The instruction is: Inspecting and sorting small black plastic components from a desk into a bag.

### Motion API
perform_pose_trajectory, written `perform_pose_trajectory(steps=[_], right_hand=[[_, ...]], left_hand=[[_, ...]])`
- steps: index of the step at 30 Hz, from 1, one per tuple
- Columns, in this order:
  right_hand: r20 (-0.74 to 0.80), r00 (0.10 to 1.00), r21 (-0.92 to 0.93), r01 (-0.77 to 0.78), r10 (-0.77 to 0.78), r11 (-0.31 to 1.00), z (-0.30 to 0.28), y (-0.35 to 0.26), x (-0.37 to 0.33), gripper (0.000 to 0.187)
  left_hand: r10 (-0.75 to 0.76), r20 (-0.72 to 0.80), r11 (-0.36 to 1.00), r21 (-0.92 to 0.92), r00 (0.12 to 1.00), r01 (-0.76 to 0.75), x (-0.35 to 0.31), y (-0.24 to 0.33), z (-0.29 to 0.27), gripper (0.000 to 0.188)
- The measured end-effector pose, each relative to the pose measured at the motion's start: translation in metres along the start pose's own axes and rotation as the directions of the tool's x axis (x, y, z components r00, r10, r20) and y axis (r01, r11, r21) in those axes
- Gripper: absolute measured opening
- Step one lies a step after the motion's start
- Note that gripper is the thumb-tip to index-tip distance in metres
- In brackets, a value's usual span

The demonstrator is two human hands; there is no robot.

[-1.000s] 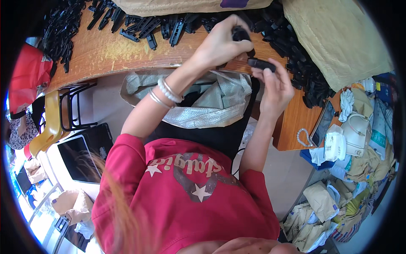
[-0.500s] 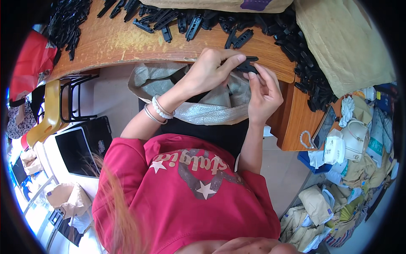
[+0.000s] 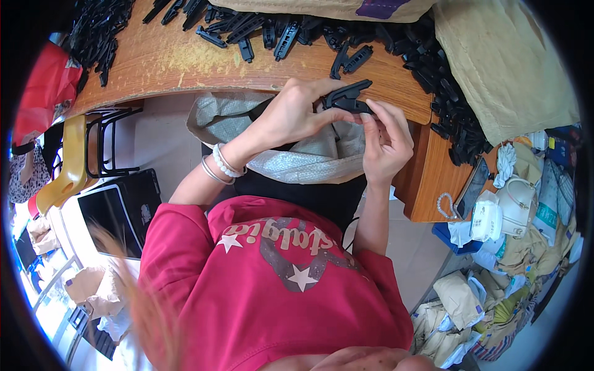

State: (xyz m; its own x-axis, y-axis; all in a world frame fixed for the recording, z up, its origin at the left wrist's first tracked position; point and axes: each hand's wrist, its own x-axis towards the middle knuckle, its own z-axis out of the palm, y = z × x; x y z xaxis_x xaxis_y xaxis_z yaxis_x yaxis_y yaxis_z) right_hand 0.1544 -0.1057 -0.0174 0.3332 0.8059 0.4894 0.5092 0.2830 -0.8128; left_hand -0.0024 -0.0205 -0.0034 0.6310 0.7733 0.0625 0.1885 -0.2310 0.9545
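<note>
A black plastic clip-like piece [image 3: 348, 97] with two arms spread in a narrow V is held in the air just off the table's front edge. My left hand [image 3: 301, 112] grips its left end, thumb below and fingers behind. The fingertips and thumb of my right hand [image 3: 388, 139] pinch its right end. Under both hands, a woven silvery sack [image 3: 309, 166] lies open across my lap. Two similar loose black pieces [image 3: 357, 59] rest on the wood just beyond my hands.
The wooden table [image 3: 154, 59] carries a dark heap of thin black parts [image 3: 99, 37] at far left and a pile of black pieces [image 3: 455, 117] along the right. A brown paper sack [image 3: 507, 68] borders that pile. A phone [image 3: 473, 185] lies at the right edge, beside a white bag [image 3: 518, 204].
The left thumb has moved lower and the left fingers have opened out around the piece. More of the piece shows, its upper arm now raised and angled away from the lower one.
</note>
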Motion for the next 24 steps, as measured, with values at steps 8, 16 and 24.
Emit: perform_pose_trajectory(steps=[8, 16, 24], right_hand=[[0.112, 0.96, -0.22, 0.277, -0.258, 0.935, -0.006, -0.011, 0.012, 0.025], [0.022, 1.0, 0.05, -0.016, 0.015, 0.999, -0.001, -0.008, 0.0, 0.024], [0.07, 0.995, 0.213, -0.083, 0.07, 0.974, -0.002, -0.002, 0.007, 0.041]], left_hand=[[0.123, 0.01, 0.984, 0.132, 0.992, -0.123, -0.003, 0.003, -0.009, 0.042], [0.314, -0.046, 0.931, 0.214, 0.948, -0.297, -0.01, -0.006, 0.002, 0.043], [0.382, -0.024, 0.916, 0.144, 0.924, -0.375, -0.012, -0.007, 0.001, 0.035]])
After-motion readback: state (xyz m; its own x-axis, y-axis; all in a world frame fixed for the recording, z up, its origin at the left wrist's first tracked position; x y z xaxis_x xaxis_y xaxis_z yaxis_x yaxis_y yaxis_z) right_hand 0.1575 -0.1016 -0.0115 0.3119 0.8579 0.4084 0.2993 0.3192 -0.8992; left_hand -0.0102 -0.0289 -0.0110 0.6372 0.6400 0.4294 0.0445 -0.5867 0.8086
